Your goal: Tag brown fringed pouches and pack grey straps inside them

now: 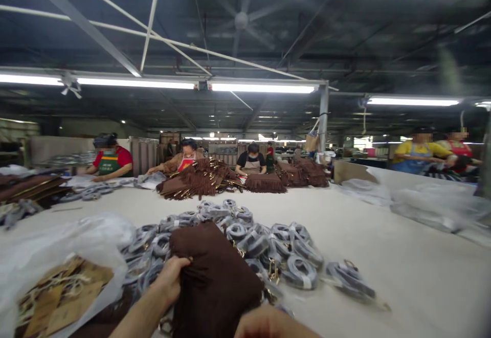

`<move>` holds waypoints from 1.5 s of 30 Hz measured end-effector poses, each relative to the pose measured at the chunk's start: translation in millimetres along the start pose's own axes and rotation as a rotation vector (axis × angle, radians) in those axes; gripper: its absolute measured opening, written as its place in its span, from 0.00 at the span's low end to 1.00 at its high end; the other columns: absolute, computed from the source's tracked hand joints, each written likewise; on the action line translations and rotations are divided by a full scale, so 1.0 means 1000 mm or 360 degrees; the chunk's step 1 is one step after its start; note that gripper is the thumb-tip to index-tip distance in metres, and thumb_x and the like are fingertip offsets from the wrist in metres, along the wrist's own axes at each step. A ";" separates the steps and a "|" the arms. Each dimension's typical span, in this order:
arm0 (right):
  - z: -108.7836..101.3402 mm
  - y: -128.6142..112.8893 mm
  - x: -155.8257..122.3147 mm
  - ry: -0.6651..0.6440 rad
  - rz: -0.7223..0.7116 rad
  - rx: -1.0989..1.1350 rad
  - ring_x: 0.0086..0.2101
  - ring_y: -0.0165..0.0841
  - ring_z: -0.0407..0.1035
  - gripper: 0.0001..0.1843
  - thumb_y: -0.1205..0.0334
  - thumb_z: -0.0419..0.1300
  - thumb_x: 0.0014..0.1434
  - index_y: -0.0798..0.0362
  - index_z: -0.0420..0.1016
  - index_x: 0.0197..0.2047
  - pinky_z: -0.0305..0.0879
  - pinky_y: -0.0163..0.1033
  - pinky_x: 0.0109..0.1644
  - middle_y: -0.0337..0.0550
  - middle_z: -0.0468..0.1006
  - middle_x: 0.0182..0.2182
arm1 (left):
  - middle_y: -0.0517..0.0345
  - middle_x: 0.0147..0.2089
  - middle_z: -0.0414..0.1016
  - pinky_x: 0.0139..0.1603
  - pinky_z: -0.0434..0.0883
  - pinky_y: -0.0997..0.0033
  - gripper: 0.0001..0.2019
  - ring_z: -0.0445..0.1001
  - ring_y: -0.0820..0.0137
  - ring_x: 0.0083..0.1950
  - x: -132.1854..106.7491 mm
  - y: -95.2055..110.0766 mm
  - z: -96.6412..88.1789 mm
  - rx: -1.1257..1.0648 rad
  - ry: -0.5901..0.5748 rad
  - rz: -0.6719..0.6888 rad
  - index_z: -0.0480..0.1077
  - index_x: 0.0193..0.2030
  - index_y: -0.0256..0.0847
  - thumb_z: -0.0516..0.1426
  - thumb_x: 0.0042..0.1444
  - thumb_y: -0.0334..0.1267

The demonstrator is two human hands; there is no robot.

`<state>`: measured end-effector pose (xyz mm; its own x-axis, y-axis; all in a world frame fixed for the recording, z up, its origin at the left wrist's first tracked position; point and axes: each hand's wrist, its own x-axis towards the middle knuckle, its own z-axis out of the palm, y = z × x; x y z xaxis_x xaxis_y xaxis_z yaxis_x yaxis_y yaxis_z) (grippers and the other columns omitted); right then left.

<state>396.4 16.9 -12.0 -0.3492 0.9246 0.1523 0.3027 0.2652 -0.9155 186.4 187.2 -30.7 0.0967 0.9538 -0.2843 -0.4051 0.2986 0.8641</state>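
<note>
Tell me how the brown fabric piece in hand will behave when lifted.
Probably floppy: the brown fabric piece folds and puckers where the left hand grips its edge. Likely light, since a plain finger grip props it up. Unlikely to slip; its surface looks matte and napped.

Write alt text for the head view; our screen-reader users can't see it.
A person's left hand grips a brown fabric piece on a white table, with the right hand just below it. Coiled grey straps lie behind, and other workers sit farther back.
</note>
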 end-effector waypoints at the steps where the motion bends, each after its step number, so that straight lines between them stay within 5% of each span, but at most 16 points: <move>1: -0.013 -0.003 0.001 0.0132 0.0026 -0.0027 0.32 0.31 0.73 0.15 0.51 0.54 0.67 0.54 0.73 0.42 0.69 0.36 0.36 0.40 0.78 0.35 | 0.61 0.21 0.76 0.34 0.73 0.73 0.13 0.74 0.70 0.23 -0.006 -0.004 -0.004 -0.0008 0.0001 -0.0004 0.69 0.24 0.37 0.55 0.46 0.15; 5: -0.048 0.003 0.020 0.0672 0.0117 -0.0579 0.36 0.33 0.72 0.11 0.57 0.55 0.62 0.53 0.75 0.37 0.63 0.35 0.39 0.39 0.78 0.32 | 0.64 0.19 0.73 0.30 0.72 0.73 0.14 0.73 0.70 0.22 -0.030 -0.028 -0.023 -0.0051 0.0027 -0.0098 0.66 0.22 0.39 0.55 0.44 0.15; 12: -0.045 0.024 0.063 0.0419 0.0231 -0.1137 0.34 0.35 0.71 0.08 0.61 0.67 0.48 0.55 0.77 0.32 0.58 0.33 0.33 0.40 0.79 0.31 | 0.58 0.26 0.78 0.37 0.74 0.68 0.13 0.77 0.66 0.28 -0.045 -0.041 -0.032 -0.0183 -0.0184 -0.0097 0.71 0.28 0.36 0.53 0.40 0.16; 16: -0.063 -0.010 0.075 0.0532 0.0069 -0.1367 0.36 0.36 0.70 0.04 0.68 0.64 0.50 0.53 0.74 0.31 0.58 0.34 0.38 0.39 0.77 0.32 | 0.59 0.24 0.77 0.35 0.73 0.72 0.14 0.76 0.68 0.28 -0.050 -0.011 0.000 -0.0127 -0.0282 0.0132 0.70 0.27 0.35 0.53 0.36 0.16; 21: -0.108 -0.101 0.073 0.1015 -0.0170 -0.1704 0.40 0.38 0.69 0.05 0.65 0.54 0.63 0.52 0.70 0.42 0.55 0.37 0.37 0.45 0.75 0.42 | 0.54 0.33 0.79 0.33 0.74 0.70 0.10 0.79 0.66 0.32 -0.047 0.056 0.049 -0.0073 -0.0550 0.0237 0.71 0.37 0.36 0.59 0.47 0.23; 23: -0.116 -0.126 0.068 0.1270 -0.0324 -0.2058 0.36 0.37 0.70 0.04 0.62 0.55 0.65 0.51 0.70 0.42 0.53 0.37 0.33 0.43 0.75 0.42 | 0.51 0.38 0.79 0.34 0.75 0.66 0.12 0.79 0.64 0.35 -0.044 0.075 0.058 -0.0053 -0.0589 0.0194 0.70 0.41 0.36 0.59 0.49 0.24; 25: -0.107 -0.126 0.060 0.1372 -0.0477 -0.2362 0.34 0.36 0.70 0.03 0.63 0.57 0.64 0.51 0.71 0.40 0.53 0.37 0.31 0.43 0.77 0.40 | 0.49 0.42 0.79 0.37 0.76 0.64 0.16 0.80 0.63 0.37 -0.043 0.078 0.056 -0.0045 -0.0574 0.0136 0.68 0.44 0.36 0.59 0.48 0.22; 28: -0.068 -0.074 0.045 0.1130 -0.0550 -0.2507 0.33 0.34 0.71 0.02 0.67 0.59 0.63 0.52 0.71 0.38 0.57 0.37 0.34 0.43 0.78 0.41 | 0.47 0.41 0.79 0.39 0.77 0.62 0.15 0.80 0.63 0.37 -0.048 0.051 0.037 -0.0027 -0.0565 -0.0017 0.68 0.44 0.34 0.58 0.49 0.22; 31: -0.025 -0.005 0.025 0.0574 -0.0313 -0.2343 0.35 0.37 0.72 0.05 0.68 0.63 0.58 0.51 0.72 0.37 0.60 0.37 0.34 0.41 0.78 0.37 | 0.47 0.35 0.80 0.37 0.78 0.63 0.10 0.81 0.61 0.35 -0.054 0.005 0.012 -0.0032 -0.0534 -0.0299 0.69 0.37 0.33 0.55 0.49 0.20; 33: -0.016 0.020 0.010 0.0400 -0.0154 -0.2032 0.41 0.39 0.72 0.05 0.67 0.61 0.60 0.51 0.73 0.41 0.63 0.37 0.41 0.43 0.78 0.42 | 0.48 0.32 0.80 0.36 0.78 0.65 0.11 0.81 0.62 0.34 -0.057 -0.020 0.000 -0.0063 -0.0426 -0.0421 0.69 0.34 0.32 0.53 0.48 0.17; 36: -0.036 0.021 -0.011 0.0459 0.0143 -0.1563 0.45 0.38 0.72 0.13 0.64 0.49 0.68 0.51 0.74 0.45 0.63 0.39 0.48 0.45 0.78 0.45 | 0.47 0.32 0.80 0.36 0.79 0.66 0.12 0.81 0.62 0.34 -0.061 -0.033 -0.006 -0.0123 -0.0300 -0.0431 0.69 0.35 0.30 0.51 0.47 0.15; 40: -0.070 0.005 -0.030 0.0346 0.0319 -0.1328 0.39 0.35 0.74 0.16 0.65 0.47 0.66 0.50 0.76 0.45 0.64 0.37 0.44 0.41 0.81 0.37 | 0.41 0.36 0.80 0.37 0.78 0.66 0.08 0.82 0.59 0.37 -0.069 -0.028 -0.002 -0.0087 -0.0432 -0.0442 0.70 0.36 0.30 0.55 0.49 0.19; 45: -0.055 0.021 -0.034 0.0181 0.0300 -0.1579 0.47 0.40 0.70 0.30 0.72 0.58 0.50 0.53 0.68 0.58 0.62 0.40 0.49 0.48 0.77 0.48 | 0.39 0.45 0.79 0.36 0.76 0.68 0.14 0.80 0.60 0.40 -0.099 -0.056 0.017 0.0307 -0.0777 -0.0434 0.70 0.44 0.32 0.61 0.50 0.33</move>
<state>463.4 5.7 -16.5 -0.1489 0.9816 0.1197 0.9616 0.1719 -0.2138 215.0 76.1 -43.9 0.6000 0.7323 -0.3222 -0.1384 0.4917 0.8597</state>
